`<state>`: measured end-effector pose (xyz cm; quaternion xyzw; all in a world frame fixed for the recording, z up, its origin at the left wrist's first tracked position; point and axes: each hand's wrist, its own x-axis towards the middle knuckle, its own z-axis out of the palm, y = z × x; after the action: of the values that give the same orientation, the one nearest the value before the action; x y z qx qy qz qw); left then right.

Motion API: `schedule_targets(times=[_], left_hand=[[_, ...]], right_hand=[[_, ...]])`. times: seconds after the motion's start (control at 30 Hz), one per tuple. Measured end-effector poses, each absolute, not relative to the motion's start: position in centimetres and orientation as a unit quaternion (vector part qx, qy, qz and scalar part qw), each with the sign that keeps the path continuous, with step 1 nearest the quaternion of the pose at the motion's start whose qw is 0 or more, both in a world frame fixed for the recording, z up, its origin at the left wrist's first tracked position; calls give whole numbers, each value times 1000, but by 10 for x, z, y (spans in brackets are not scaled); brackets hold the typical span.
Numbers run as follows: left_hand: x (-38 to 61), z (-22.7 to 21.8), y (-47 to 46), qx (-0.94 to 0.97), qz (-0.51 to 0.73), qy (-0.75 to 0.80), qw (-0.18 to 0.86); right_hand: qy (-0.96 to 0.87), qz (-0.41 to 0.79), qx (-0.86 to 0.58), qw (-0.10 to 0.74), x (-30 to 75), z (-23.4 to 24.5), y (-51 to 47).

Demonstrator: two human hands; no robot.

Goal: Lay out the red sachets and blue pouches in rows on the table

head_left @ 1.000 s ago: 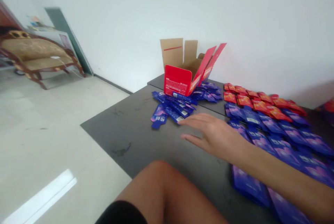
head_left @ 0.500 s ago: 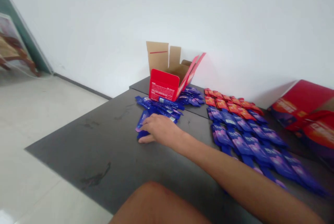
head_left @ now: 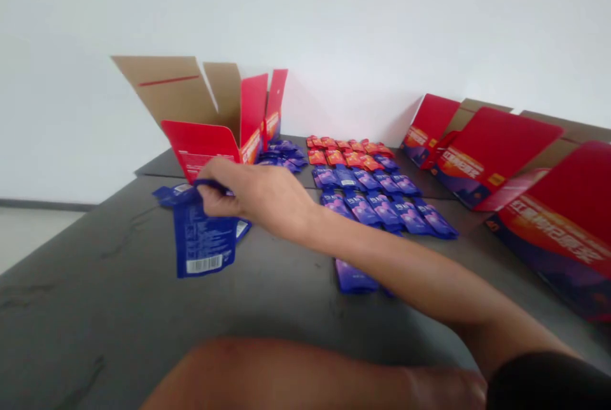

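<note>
Up off the table now, a blue sachet (head_left: 204, 241) dangles from my right hand (head_left: 252, 197), fingers pinched closed on its top edge, at about 10 o'clock, just before the open red carton (head_left: 200, 149).

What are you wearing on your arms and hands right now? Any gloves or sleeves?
The right hand is bare, with no glove, and no watch or band shows at the wrist. The right forearm has no sleeve. Black shorts show at the lower right. The left hand is out of view.
</note>
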<state>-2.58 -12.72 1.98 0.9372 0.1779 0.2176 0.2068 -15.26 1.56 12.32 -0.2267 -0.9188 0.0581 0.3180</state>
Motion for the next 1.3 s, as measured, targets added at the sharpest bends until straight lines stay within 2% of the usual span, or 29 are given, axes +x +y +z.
schedule_targets(times=[0.1, 0.2, 0.27, 0.43, 0.57, 0.7, 0.9, 1.13, 1.3], left_hand=[[-7, 13, -119, 958, 145, -73, 237], [4, 7, -115, 949, 31, -176, 261], [6, 4, -115, 935, 11, -129, 330], [-2, 7, -114, 743, 129, 76, 652], [-2, 9, -114, 578, 230, 85, 778], [4, 12, -114, 497, 274, 162, 808], [4, 13, -119, 517, 287, 247, 768], [7, 6, -121, 501, 342, 313, 731], [6, 11, -119, 531, 325, 249, 742]], right_hand=[[-860, 203, -206, 420, -83, 151, 12], [-811, 244, -258, 465, -2, 163, 7], [-794, 264, -295, 461, 51, 163, 2], [-760, 351, -402, 370, 150, 142, -12], [-745, 407, -424, 316, 187, 120, -19], [-720, 480, -421, 273, 196, 102, -28], [-664, 554, -444, 235, 203, 97, -40], [-674, 623, -392, 63, 228, 103, -36], [-677, 622, -388, 65, 235, 104, -30]])
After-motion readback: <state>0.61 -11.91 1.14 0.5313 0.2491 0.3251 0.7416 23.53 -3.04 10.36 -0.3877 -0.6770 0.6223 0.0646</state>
